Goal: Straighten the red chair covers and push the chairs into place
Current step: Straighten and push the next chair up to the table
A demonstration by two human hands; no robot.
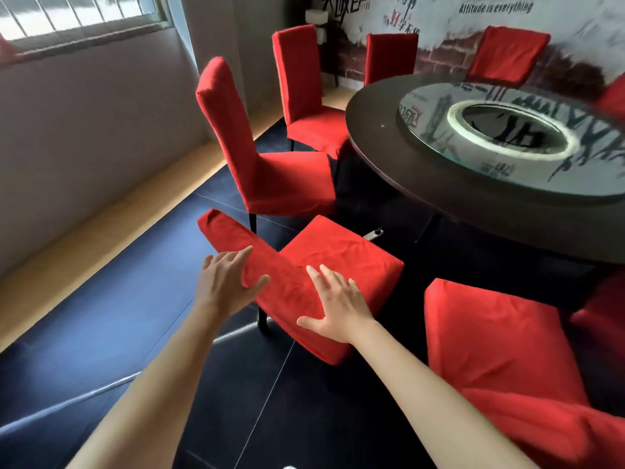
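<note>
Far left: a window [77,15] with bars, up high on a grey wall. Below it, a pale wood strip along the wall, then dark shiny floor tiles [101,319].

Next, the left hand [228,282], fingers spread wide and straight, lying flat on the top of the backrest of the near chair [338,258]. Not curled round it, just pressing on the red cover [287,289]. Thumb out to the right, on the cloth.

Just past that hand, two more red chairs: one tall chair [270,170] right behind the near chair, and another chair [304,96] farther back, both facing the table.

In the middle, the right hand [334,306], also spread flat with straight fingers, resting on the same backrest, close beside the left hand. Thumb stuck out to the left. Nothing pinched or grabbed.

Near chair standing at a slant, seat toward the table, not pushed under it. A few soft wrinkles on the seat cover.

To the right, a big round dark table [422,177] with a glass turning plate [507,130] on top. More red chairs around the far side, by a wall with writing [495,8]. Bottom right, one more red chair [500,350], very close.
</note>
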